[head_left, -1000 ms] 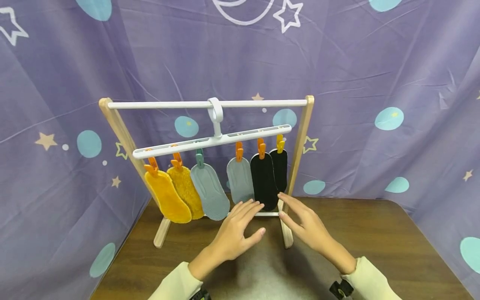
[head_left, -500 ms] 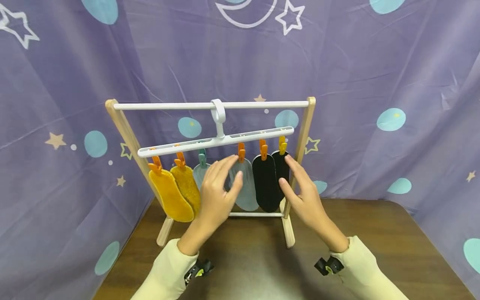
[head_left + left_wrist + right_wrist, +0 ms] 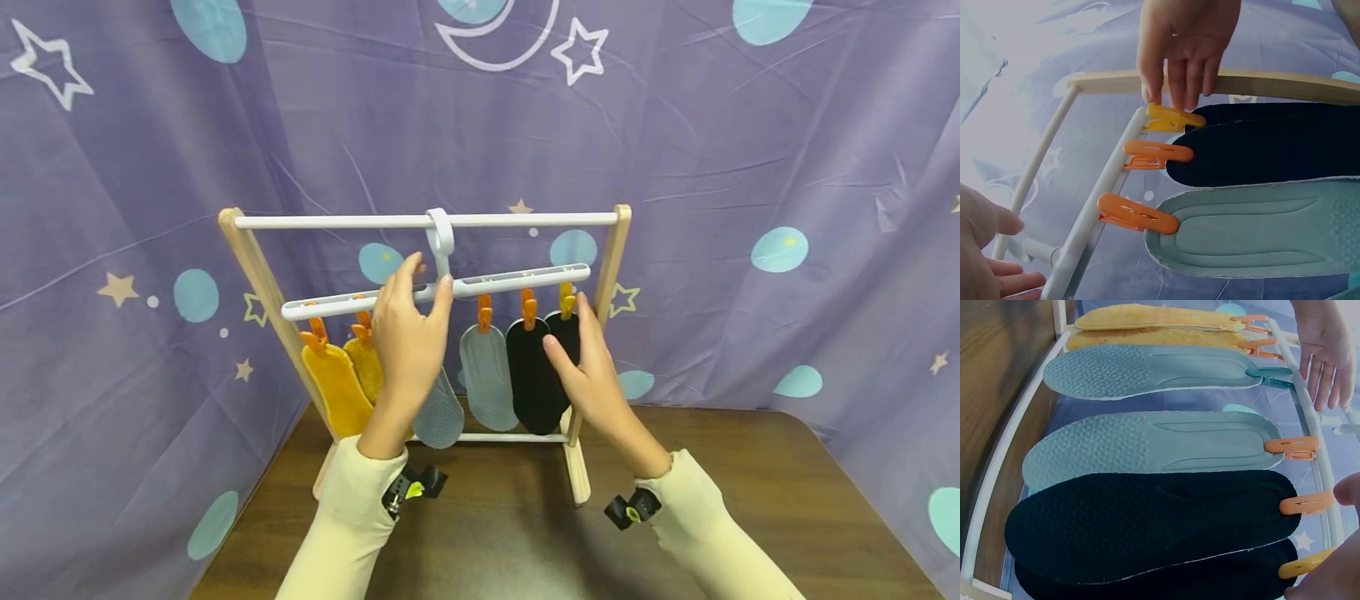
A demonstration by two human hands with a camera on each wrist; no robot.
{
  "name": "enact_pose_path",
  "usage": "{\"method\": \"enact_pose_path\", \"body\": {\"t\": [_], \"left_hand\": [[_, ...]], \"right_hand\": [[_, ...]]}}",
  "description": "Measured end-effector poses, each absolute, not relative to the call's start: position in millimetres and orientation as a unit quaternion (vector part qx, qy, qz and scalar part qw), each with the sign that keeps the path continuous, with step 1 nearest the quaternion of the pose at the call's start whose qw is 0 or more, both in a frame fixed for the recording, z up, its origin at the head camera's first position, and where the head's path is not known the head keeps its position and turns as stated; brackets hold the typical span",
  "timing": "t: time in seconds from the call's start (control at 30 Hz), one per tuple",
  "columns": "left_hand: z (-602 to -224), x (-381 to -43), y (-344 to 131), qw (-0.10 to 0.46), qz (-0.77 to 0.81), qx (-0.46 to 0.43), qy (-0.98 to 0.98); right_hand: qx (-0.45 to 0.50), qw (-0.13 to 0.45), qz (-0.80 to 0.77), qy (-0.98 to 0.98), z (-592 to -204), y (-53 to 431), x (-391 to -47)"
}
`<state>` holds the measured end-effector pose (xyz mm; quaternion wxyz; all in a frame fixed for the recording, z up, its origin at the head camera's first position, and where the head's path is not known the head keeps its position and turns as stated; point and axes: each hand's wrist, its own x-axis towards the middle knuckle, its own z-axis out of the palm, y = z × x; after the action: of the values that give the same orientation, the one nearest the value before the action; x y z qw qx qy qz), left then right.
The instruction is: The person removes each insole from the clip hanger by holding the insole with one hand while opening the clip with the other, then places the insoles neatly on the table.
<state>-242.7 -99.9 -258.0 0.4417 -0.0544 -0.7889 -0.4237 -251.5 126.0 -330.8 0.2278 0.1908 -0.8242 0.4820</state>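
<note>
1. Hanger (image 3: 495, 284) hangs from the rail (image 3: 337, 222) at its 12 o'clock
2. Left hand (image 3: 408, 346), thumb and fingers spread, at its middle's 7 o'clock
3. Right hand (image 3: 590, 367), likewise spread, by the yellow clip (image 3: 567, 299) at 3 o'clock, touch unclear
4. Black insoles (image 3: 534, 379) hang at 4 o'clock

Brown wood-grain table (image 3: 750, 483), rounded at its far right, pale wood-and-white rack (image 3: 525, 220) standing on it

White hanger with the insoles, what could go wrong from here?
The hanger hangs from one hook, so a nudge from the left hand could swing it. The right hand is near the yellow clip; a bump might loosen its black insole. Both black insoles overlap, so either may disturb the other.
</note>
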Motion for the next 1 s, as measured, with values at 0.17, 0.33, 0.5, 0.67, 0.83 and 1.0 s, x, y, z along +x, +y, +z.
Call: {"method": "enact_pose_path", "body": {"t": [0.17,0.33,0.5,0.67,0.83,1.0], "left_hand": [[-253,-250,-102,0.437,-0.398,-0.04,-0.806],[-247,-256,-103,0.438,-0.382,-0.037,-0.813],[-244,-261,-106,0.44,-0.364,-0.039,-0.82],[-241,-259,-106,0.437,-0.367,-0.043,-0.82],[-240,-257,-107,0.432,-0.375,-0.037,-0.82],[-241,-257,-107,0.437,-0.382,-0.045,-0.813]], "right_hand": [[0.171,0.191,0.497,-0.829,-329,123,-257],[0.163,0.186,0.497,-0.832,-330,122,-259],[0.172,0.2,0.508,-0.82,-336,123,-253],[0.159,0.215,0.528,-0.806,-341,124,-243],[0.153,0.24,0.53,-0.799,-345,128,-238],[0.144,0.268,0.528,-0.793,-345,137,-235]]}}
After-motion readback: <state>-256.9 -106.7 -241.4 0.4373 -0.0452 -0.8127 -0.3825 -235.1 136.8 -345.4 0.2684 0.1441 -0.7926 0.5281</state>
